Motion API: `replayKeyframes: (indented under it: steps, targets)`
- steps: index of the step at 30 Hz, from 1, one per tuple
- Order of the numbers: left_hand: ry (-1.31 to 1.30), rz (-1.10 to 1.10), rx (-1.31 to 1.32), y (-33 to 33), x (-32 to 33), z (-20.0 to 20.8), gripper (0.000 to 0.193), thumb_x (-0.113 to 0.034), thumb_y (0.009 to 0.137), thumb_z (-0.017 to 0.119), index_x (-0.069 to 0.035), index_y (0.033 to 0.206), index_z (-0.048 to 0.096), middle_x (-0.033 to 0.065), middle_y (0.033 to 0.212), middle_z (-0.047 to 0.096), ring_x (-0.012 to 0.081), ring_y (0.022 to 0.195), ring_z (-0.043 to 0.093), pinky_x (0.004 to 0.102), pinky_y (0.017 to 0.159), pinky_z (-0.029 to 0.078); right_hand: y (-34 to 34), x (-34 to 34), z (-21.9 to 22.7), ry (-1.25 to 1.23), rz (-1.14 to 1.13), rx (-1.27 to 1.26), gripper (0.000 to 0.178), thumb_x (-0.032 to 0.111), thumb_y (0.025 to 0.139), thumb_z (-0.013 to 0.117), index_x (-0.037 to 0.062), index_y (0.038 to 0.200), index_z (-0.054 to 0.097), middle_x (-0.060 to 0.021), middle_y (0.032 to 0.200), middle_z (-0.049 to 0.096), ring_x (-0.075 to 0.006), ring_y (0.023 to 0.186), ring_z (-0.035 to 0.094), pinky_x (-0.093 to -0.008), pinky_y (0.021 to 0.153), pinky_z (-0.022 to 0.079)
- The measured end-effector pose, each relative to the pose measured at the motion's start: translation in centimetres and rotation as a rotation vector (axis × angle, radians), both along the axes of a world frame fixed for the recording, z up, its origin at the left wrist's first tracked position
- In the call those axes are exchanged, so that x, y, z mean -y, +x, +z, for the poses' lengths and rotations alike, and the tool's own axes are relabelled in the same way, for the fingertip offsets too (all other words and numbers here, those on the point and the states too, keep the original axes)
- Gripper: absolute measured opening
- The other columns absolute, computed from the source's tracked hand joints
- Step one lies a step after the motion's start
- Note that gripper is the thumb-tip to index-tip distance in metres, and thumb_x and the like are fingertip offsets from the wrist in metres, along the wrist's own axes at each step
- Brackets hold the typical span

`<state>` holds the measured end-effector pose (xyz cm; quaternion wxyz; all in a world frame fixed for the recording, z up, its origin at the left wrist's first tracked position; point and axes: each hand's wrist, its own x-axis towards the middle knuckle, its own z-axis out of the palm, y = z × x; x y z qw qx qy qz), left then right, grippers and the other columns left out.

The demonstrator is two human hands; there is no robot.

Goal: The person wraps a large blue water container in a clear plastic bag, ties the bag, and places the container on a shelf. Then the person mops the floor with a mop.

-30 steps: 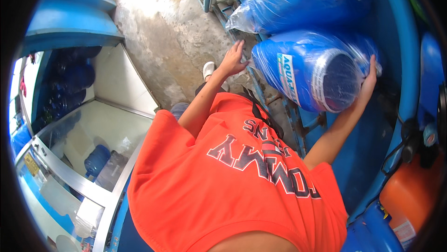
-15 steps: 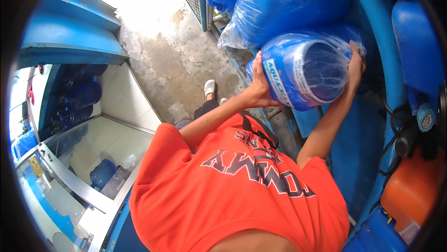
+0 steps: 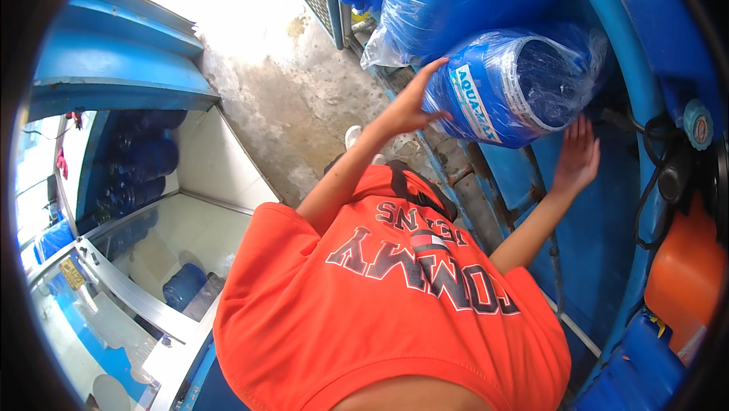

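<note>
At the upper edge, a large wrapped blue drum (image 3: 474,12) is sitting just beside a smaller wrapped drum (image 3: 505,84) at upper right. My left hand (image 3: 411,110) is resting, spread, against the smaller drum's left side; my right hand (image 3: 577,154) is hanging open below its rim, contact unclear. Slippery film (image 3: 586,69) could be letting it roll.

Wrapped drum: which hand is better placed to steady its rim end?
Right, probably. The right hand is open right beside the rim, though contact is unclear; the left hand is spread at the drum's opposite end.
</note>
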<state>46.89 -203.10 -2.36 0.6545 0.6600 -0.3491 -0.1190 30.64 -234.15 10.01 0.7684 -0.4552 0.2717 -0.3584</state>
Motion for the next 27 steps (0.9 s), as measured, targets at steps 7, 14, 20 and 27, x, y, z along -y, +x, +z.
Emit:
replayKeyframes:
  steps: [7, 14, 20, 27]
  targets:
    - [0.643, -0.077, -0.113, 4.6, -2.5, -14.2, 0.028, -0.012, 0.083, 0.06, -0.002, 0.109, 0.067, 0.0172, 0.105, 0.071, 0.0331, 0.102, 0.067, 0.0393, 0.088, 0.053, -4.6, -12.0, -20.4, 0.235, 0.51, -0.663, 0.021, 0.02, 0.095, 0.058, 0.0036, 0.106, 0.063, -0.0091, 0.09, 0.069, -0.0185, 0.067, 0.068, -0.0295, 0.06, 0.057]
    - [0.464, -0.178, -0.372, 3.1, 1.5, -20.1, 0.025, -0.002, 0.081, 0.057, 0.0, 0.103, 0.068, 0.0094, 0.091, 0.069, 0.0172, 0.087, 0.062, 0.0346, 0.08, 0.049, 3.7, -17.2, -33.9, 0.362, 0.474, -0.804, 0.022, 0.019, 0.095, 0.062, 0.0062, 0.113, 0.058, -0.0073, 0.099, 0.068, -0.0204, 0.082, 0.069, -0.0358, 0.074, 0.058]
    - [0.521, -0.074, -0.374, 2.3, 1.5, -20.4, 0.015, -0.01, 0.084, 0.063, 0.0, 0.092, 0.07, 0.0098, 0.076, 0.069, 0.0129, 0.071, 0.06, 0.0346, 0.068, 0.049, 7.1, -20.3, -35.5, 0.479, 0.327, -0.494, 0.011, 0.011, 0.094, 0.063, 0.0045, 0.103, 0.063, -0.0061, 0.096, 0.068, -0.0212, 0.09, 0.068, -0.0376, 0.084, 0.056]
    - [0.396, -0.07, -0.582, 2.1, 1.3, -20.9, 0.02, -0.007, 0.076, 0.065, -0.002, 0.094, 0.073, 0.0111, 0.081, 0.072, 0.015, 0.076, 0.067, 0.0341, 0.072, 0.054, 8.0, -21.2, -36.6, 0.488, 0.226, -0.433, 0.008, 0.006, 0.091, 0.064, 0.0049, 0.098, 0.066, -0.0081, 0.094, 0.069, -0.0191, 0.087, 0.068, -0.0339, 0.079, 0.056]
